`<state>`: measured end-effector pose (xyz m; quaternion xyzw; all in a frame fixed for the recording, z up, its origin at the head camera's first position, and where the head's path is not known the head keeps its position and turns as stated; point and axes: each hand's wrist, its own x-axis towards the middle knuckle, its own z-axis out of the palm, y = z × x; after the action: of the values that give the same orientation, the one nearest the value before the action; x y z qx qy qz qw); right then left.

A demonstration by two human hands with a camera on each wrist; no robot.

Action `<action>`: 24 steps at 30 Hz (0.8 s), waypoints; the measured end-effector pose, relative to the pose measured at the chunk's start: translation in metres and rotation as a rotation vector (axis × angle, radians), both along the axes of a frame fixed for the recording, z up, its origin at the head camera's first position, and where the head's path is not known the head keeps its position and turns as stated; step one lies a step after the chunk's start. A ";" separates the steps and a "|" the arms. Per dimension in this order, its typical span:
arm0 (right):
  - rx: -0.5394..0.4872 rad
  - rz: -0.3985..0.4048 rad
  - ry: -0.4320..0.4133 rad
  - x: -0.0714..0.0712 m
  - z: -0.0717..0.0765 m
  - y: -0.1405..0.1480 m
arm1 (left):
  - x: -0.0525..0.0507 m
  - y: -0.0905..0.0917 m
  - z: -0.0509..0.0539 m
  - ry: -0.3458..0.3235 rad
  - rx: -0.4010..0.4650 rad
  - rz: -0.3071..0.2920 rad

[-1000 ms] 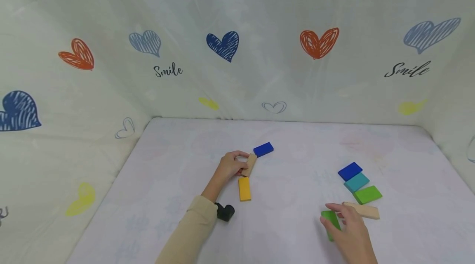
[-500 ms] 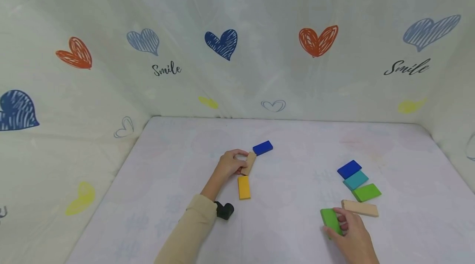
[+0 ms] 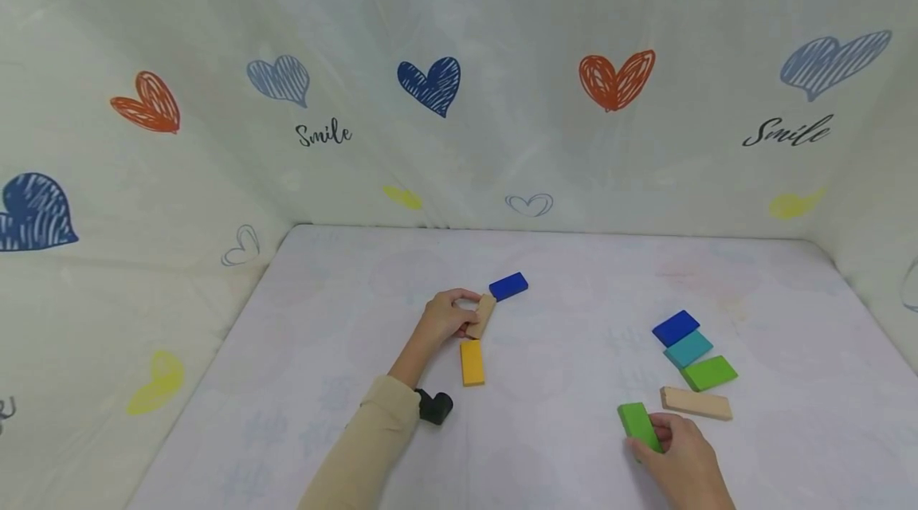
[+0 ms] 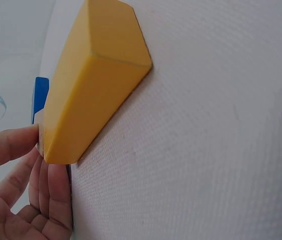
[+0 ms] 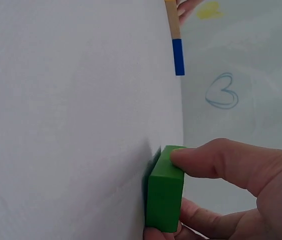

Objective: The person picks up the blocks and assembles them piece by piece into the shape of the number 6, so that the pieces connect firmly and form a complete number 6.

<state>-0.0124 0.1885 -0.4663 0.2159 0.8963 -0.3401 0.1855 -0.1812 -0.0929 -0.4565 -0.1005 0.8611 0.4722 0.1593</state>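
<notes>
My left hand (image 3: 442, 316) pinches a plain wooden block (image 3: 481, 316) between thumb and fingers. This block lies between a blue block (image 3: 508, 286) and a yellow block (image 3: 472, 362), forming a bent line with them. In the left wrist view the yellow block (image 4: 88, 90) stands large in front and covers most of the wooden one. On the right, my right hand (image 3: 679, 450) grips a green block (image 3: 640, 427) by its sides. The right wrist view shows the thumb on one edge of that green block (image 5: 166, 195) and fingers at the other; a shadow falls beside it.
Beyond the right hand lies a row of blocks: plain wood (image 3: 696, 402), green (image 3: 710, 373), teal (image 3: 688, 349) and dark blue (image 3: 676, 328). A black device (image 3: 434, 407) sits at the left wrist. Cloth walls (image 3: 502, 159) with printed hearts enclose the table (image 3: 566, 335).
The right hand's fingers have closed from a spread pose above the green block to a grip on it. The left hand keeps its place on the wooden block.
</notes>
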 end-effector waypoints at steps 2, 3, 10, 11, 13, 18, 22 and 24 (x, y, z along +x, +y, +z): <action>0.007 -0.008 -0.005 0.000 0.000 -0.001 | 0.000 0.000 -0.001 -0.003 0.002 0.002; 0.008 -0.010 -0.005 0.000 0.001 -0.001 | -0.001 0.000 -0.001 -0.004 0.002 0.002; 0.000 -0.005 0.014 0.000 0.005 -0.003 | -0.001 0.000 -0.001 -0.011 0.000 -0.003; -0.005 -0.005 0.014 0.001 0.005 -0.004 | -0.001 0.000 -0.001 -0.011 -0.002 -0.005; -0.008 -0.003 0.022 0.001 0.006 -0.005 | -0.001 0.000 -0.001 -0.009 -0.005 -0.004; -0.008 0.029 0.062 -0.001 0.007 -0.008 | 0.000 0.000 0.001 -0.010 -0.002 0.006; -0.022 0.050 0.080 -0.002 0.008 -0.013 | 0.000 0.000 0.001 -0.015 -0.004 0.009; -0.032 0.046 0.078 -0.002 0.009 -0.018 | -0.001 0.000 0.001 -0.015 -0.014 0.006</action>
<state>-0.0147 0.1704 -0.4572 0.1788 0.9021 -0.3580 0.1617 -0.1819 -0.0927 -0.4558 -0.1076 0.8628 0.4660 0.1638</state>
